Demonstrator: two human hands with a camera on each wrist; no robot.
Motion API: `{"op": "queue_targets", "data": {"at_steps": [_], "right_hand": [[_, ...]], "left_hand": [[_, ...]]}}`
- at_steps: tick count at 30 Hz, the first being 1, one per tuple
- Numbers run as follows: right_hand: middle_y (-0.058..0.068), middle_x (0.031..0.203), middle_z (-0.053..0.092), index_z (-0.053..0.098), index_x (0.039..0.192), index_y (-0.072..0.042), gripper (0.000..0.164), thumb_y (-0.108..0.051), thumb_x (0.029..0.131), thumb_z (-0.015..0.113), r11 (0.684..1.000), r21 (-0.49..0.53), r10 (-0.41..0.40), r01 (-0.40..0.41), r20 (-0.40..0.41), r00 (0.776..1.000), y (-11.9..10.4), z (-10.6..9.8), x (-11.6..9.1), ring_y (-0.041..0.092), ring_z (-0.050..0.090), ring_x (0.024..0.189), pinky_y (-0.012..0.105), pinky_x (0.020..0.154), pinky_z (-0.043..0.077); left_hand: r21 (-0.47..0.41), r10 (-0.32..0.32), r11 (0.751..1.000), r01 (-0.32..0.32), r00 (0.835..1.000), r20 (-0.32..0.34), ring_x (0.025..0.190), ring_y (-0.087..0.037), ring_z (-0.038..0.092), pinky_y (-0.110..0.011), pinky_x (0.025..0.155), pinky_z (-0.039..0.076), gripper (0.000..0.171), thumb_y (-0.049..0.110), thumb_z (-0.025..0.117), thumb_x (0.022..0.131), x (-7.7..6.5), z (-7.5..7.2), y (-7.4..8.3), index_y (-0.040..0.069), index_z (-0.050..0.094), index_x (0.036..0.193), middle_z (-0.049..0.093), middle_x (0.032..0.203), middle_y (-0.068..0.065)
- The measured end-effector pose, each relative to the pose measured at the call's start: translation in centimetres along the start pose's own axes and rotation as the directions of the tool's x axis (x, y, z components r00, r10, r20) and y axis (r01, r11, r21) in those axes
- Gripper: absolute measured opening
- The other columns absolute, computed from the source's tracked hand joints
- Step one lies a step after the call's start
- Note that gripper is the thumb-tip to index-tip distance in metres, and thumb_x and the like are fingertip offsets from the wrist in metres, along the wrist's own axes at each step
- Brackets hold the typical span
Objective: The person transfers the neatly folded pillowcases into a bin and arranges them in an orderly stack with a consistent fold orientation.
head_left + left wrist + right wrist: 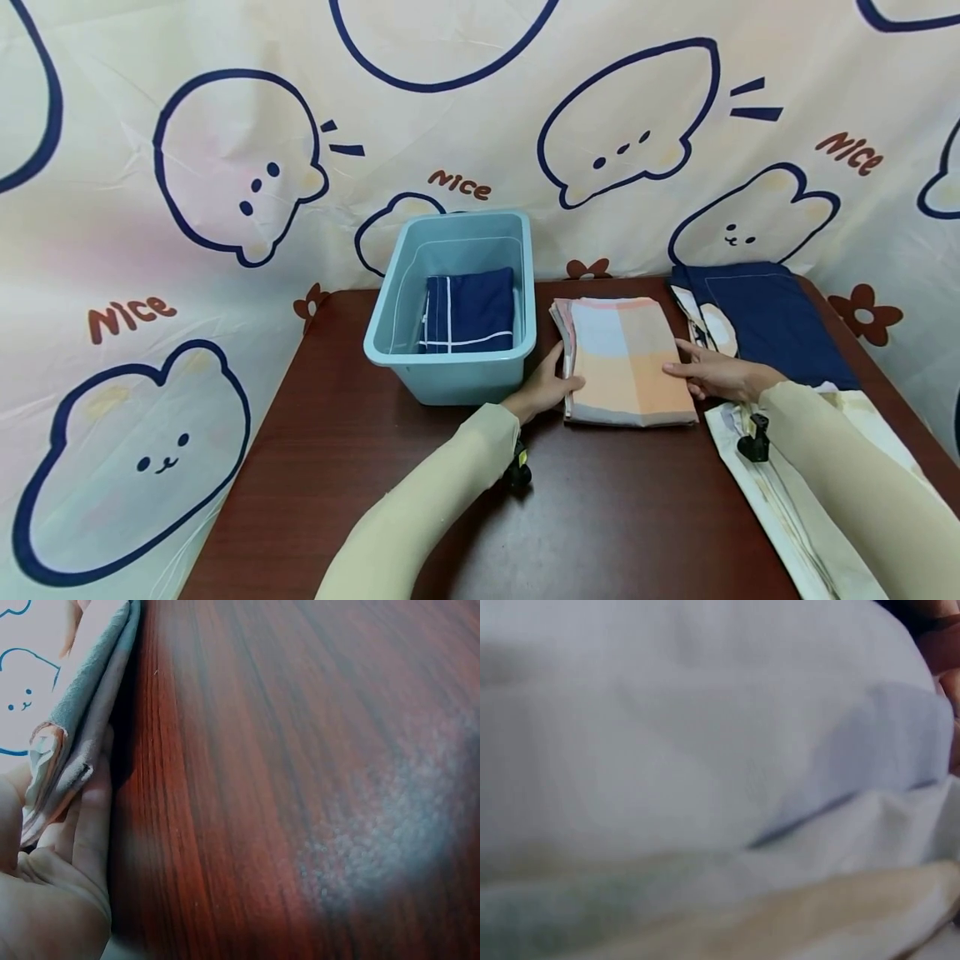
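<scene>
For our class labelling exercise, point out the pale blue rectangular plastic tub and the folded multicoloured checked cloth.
Pale blue rectangular plastic tub (pixel 459 382), head view: front wall.
Folded multicoloured checked cloth (pixel 624 363), head view: top face.

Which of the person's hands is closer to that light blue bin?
The left. The left hand is just beside the bin, holding the folded checked cloth's bin-side edge; the right hand is farther off, at the opposite edge, with the cloth between.

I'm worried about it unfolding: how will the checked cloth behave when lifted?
The checked cloth is probably floppy, being fabric folded in layers. Those layers may spread apart, since their left side looks uneven. Its flat shape makes rolling unlikely.
</scene>
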State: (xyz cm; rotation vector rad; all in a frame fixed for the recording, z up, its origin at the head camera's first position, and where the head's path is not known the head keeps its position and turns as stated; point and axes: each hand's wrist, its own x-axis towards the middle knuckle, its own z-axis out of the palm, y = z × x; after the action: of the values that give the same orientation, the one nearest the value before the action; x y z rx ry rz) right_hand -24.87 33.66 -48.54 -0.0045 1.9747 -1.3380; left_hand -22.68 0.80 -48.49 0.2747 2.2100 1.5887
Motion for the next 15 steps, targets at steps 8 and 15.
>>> {"op": "queue_targets", "data": {"at_steps": [8, 15], "right_hand": [[-0.007, 0.066, 0.050, -0.030, 0.157, -0.018, 0.101, -0.038, 0.105, 0.055, 1.000, 0.003, -0.019, 0.019, 0.005, 1.000, -0.03, 0.11, -0.15, 0.008, 0.049, 0.060, 0.029, 0.066, 0.046], [-0.007, 0.064, 0.052, -0.029, 0.157, -0.018, 0.098, -0.035, 0.105, 0.054, 0.999, -0.006, -0.033, 0.033, 0.005, 0.999, -0.01, -0.01, -0.06, 0.009, 0.051, 0.059, 0.029, 0.066, 0.047]], "left_hand": [[0.019, 0.024, 1.000, -0.024, 1.000, -0.016, 0.127, -0.021, 0.053, -0.037, 0.106, 0.046, 0.080, 0.015, 0.062, 0.098, 0.14, 0.14, -0.17, 0.013, 0.015, 0.163, 0.034, 0.163, -0.015], [-0.025, 0.038, 0.999, -0.037, 0.999, 0.030, 0.058, -0.008, 0.049, -0.020, 0.065, 0.046, 0.080, 0.008, 0.059, 0.100, 0.02, 0.02, -0.14, 0.012, 0.011, 0.164, 0.063, 0.115, -0.029]]}}
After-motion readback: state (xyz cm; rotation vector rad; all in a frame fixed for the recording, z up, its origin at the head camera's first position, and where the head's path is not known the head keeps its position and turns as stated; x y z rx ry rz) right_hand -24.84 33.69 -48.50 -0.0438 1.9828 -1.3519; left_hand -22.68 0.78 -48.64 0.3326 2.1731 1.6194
